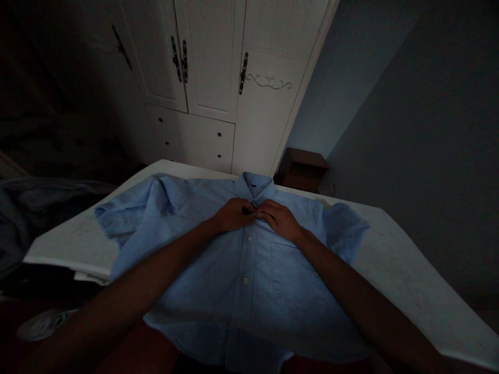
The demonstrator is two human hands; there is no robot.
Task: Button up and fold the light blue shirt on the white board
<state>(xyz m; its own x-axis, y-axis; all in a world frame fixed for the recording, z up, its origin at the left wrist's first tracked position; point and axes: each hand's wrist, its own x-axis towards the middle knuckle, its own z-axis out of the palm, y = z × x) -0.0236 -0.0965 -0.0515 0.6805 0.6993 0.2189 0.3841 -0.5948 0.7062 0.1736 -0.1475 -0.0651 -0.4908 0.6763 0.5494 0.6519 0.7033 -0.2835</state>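
Observation:
A light blue short-sleeved shirt lies spread face up on a white table, its collar at the far side and its lower hem hanging over the near edge. Just below the collar, my left hand pinches the front placket from the left. My right hand meets it there from the right, fingers closed on the same strip of cloth. Whatever button sits between the fingertips is hidden. Two white buttons show farther down the placket, both fastened or lying flat; I cannot tell which. A chest pocket lies below my right wrist.
The white table reaches out on both sides of the shirt. Behind it stands a white wardrobe with dark handles. A brown wooden cabinet is at the back right. Grey cloth lies at the left. The room is dim.

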